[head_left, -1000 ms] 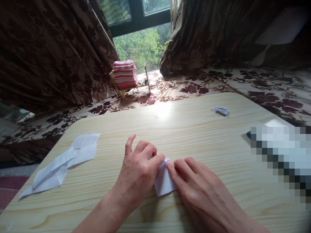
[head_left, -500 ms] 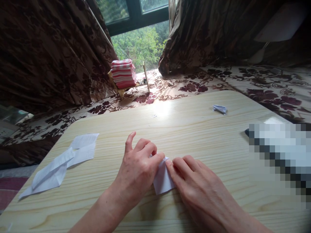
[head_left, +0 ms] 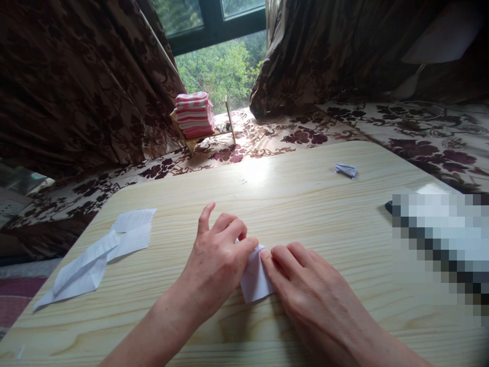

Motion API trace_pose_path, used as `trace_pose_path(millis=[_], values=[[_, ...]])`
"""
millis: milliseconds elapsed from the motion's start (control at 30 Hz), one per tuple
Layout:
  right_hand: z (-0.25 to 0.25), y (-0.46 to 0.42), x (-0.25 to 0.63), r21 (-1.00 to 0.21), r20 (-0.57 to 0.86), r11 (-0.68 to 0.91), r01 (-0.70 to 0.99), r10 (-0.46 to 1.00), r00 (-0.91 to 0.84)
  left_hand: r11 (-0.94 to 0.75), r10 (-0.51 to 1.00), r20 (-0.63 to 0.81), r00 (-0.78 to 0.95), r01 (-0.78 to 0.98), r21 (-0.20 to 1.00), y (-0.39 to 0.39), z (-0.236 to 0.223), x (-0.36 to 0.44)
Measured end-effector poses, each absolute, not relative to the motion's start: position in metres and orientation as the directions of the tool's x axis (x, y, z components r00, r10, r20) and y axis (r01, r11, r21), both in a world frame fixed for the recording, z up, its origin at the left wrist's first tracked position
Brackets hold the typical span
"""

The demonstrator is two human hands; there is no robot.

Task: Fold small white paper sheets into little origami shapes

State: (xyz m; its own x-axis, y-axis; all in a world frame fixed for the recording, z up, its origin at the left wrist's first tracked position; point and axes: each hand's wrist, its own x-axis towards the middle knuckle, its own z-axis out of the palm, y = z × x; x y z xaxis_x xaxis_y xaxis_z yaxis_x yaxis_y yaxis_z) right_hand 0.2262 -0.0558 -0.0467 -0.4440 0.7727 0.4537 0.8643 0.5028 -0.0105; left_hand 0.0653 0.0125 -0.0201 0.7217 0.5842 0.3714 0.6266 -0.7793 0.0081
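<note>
A small piece of white paper (head_left: 255,282) lies between my hands near the front of the wooden table, its upper edge folded. My left hand (head_left: 220,255) pinches its upper left part between thumb and curled fingers, the little finger raised. At the paper's right edge, my right hand (head_left: 305,278) has its thumb and bent fingers closed on the sheet. Both hands partly cover the paper, so its full outline is hidden.
Torn paper strips (head_left: 82,272) lie at the table's left. A small folded paper piece (head_left: 346,171) sits at the far right. A pixelated dark-edged object (head_left: 439,244) rests on the right. Beyond the table, a wooden stand (head_left: 232,125) holds folded red-and-white cloths (head_left: 194,116).
My left hand has shifted very slightly upward at the paper's top edge. My right hand stays nearly still, and the paper remains between them.
</note>
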Motion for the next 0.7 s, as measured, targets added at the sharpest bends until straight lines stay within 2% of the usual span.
trace_pose_path(millis=[400, 700], values=[[-0.0472, -0.0560, 0.2266, -0.022, 0.454, 0.504, 0.863, 0.774, -0.441, -0.775, 0.598, 0.347, 0.722, 0.632, 0.022, 0.0147, -0.0176, 0.0621], [-0.0458, -0.0570, 0.2249, -0.031, 0.403, 0.505, 0.863, 0.796, -0.452, -0.773, 0.607, 0.353, 0.712, 0.632, 0.056, 0.0139, -0.0199, 0.0640]])
